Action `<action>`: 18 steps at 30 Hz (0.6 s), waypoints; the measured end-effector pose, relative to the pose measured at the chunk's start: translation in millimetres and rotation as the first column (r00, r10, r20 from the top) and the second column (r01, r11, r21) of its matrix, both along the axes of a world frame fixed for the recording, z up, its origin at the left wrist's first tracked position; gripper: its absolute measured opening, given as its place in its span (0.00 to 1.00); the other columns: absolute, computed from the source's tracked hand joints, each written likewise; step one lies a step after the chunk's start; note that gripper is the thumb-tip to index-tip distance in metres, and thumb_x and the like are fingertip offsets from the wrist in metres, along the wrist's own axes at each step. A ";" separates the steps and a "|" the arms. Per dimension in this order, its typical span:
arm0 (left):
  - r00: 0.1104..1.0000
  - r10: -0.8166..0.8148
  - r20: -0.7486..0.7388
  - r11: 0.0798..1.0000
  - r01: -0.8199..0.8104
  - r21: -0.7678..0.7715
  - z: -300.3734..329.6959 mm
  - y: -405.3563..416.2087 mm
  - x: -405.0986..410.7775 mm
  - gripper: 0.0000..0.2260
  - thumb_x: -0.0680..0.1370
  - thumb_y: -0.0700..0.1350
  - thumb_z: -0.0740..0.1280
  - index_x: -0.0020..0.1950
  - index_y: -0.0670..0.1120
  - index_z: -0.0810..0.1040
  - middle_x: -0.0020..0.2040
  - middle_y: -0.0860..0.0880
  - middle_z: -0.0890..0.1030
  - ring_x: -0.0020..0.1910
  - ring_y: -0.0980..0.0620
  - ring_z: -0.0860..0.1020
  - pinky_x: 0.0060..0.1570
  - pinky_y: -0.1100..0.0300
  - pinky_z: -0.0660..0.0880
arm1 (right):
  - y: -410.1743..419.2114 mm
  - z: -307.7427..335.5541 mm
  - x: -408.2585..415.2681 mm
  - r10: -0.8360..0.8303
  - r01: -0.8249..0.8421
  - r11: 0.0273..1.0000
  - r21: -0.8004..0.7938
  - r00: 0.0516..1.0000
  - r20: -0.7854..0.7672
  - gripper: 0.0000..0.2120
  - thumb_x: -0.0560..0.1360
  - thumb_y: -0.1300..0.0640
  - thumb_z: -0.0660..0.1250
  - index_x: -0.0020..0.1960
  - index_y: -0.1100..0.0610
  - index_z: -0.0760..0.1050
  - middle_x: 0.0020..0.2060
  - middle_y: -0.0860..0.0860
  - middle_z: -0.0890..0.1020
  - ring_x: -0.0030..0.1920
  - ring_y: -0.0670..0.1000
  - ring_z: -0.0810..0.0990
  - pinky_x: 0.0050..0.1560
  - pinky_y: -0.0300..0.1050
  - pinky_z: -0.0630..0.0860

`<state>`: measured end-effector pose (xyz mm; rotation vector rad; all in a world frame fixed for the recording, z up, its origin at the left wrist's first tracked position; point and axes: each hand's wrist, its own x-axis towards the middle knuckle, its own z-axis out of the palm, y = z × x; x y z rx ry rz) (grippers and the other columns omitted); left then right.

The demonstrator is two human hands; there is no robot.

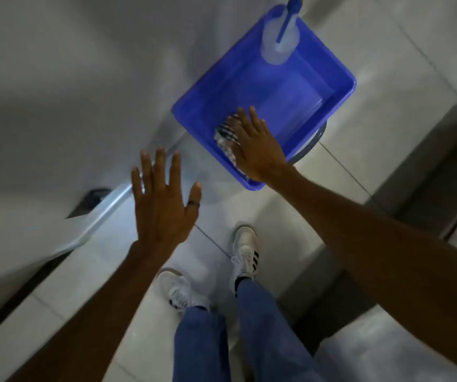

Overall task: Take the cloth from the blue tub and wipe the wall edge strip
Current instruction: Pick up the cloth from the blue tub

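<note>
The right hand (257,150) lies flat on the cloth (226,136) in the tub (332,78), fingers (245,117) spread, gripping nothing; the left hand (164,205) hovers open, empty.

spray bottle (279,40) upright | white sneakers (245,252) | tiled floor (387,86)

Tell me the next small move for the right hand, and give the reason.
Probably close the fingers around the striped cloth and lift it out. The right hand lies flat and open on it in the blue tub's near corner; the left hand hovers empty.
</note>
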<state>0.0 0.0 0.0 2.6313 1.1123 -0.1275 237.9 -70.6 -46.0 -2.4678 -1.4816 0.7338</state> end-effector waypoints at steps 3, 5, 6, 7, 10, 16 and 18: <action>1.000 -0.003 -0.031 1.000 0.002 -0.019 -43.4 13.7 -6.7 0.34 0.87 0.62 0.55 0.87 0.41 0.66 0.87 0.37 0.60 0.87 0.34 0.52 0.85 0.34 0.52 | 16.1 -52.6 23.8 0.223 -0.222 0.968 -0.119 0.975 -0.005 0.30 0.85 0.46 0.53 0.84 0.54 0.50 0.85 0.55 0.50 0.85 0.60 0.43 0.85 0.59 0.48; 0.999 -0.015 -0.043 1.000 0.014 -0.018 -62.1 18.7 -9.1 0.34 0.87 0.62 0.54 0.87 0.42 0.67 0.87 0.37 0.60 0.87 0.34 0.53 0.85 0.35 0.52 | 18.4 -78.5 30.9 0.358 -0.355 0.923 -0.149 0.934 -0.004 0.33 0.84 0.45 0.56 0.84 0.55 0.49 0.85 0.56 0.50 0.85 0.60 0.43 0.86 0.58 0.44; 0.999 -0.015 -0.045 0.999 0.013 -0.029 -68.5 17.8 -9.7 0.34 0.86 0.62 0.54 0.87 0.42 0.67 0.87 0.37 0.60 0.87 0.34 0.53 0.85 0.35 0.52 | 15.8 -87.2 29.5 0.400 -0.392 0.907 -0.152 0.916 0.020 0.35 0.83 0.46 0.58 0.84 0.55 0.48 0.85 0.57 0.50 0.85 0.60 0.44 0.86 0.58 0.42; 0.999 -0.017 -0.047 1.000 0.015 -0.027 -72.7 18.2 -12.3 0.34 0.86 0.62 0.54 0.87 0.42 0.66 0.87 0.37 0.60 0.87 0.34 0.53 0.85 0.35 0.52 | 13.2 -95.2 27.8 0.425 -0.414 0.899 -0.146 0.904 0.054 0.37 0.82 0.47 0.60 0.84 0.56 0.48 0.85 0.57 0.50 0.85 0.61 0.44 0.85 0.58 0.41; 0.999 -0.035 -0.021 0.999 0.035 -0.014 -74.8 22.9 -20.2 0.34 0.86 0.61 0.56 0.87 0.42 0.67 0.87 0.37 0.60 0.87 0.34 0.53 0.85 0.34 0.53 | 11.7 -99.4 23.5 0.396 -0.390 0.917 -0.088 0.916 0.060 0.39 0.78 0.54 0.65 0.84 0.56 0.50 0.84 0.59 0.51 0.85 0.62 0.46 0.85 0.60 0.40; 0.999 -0.044 0.030 0.999 0.044 0.015 -46.8 17.3 -30.2 0.32 0.87 0.59 0.58 0.87 0.42 0.67 0.87 0.37 0.61 0.87 0.34 0.54 0.85 0.35 0.53 | 24.0 -59.0 -2.1 0.059 -0.046 0.995 0.088 0.987 -0.149 0.35 0.75 0.71 0.57 0.82 0.60 0.57 0.83 0.60 0.56 0.84 0.64 0.46 0.85 0.61 0.45; 0.998 -0.035 0.060 0.998 0.032 0.045 -38.1 13.9 -35.1 0.32 0.87 0.59 0.59 0.86 0.42 0.68 0.87 0.38 0.61 0.87 0.34 0.55 0.85 0.36 0.53 | 24.4 -36.4 -37.1 -0.101 0.157 0.966 0.204 0.961 -0.258 0.38 0.74 0.75 0.55 0.82 0.59 0.56 0.84 0.59 0.55 0.85 0.63 0.44 0.85 0.62 0.46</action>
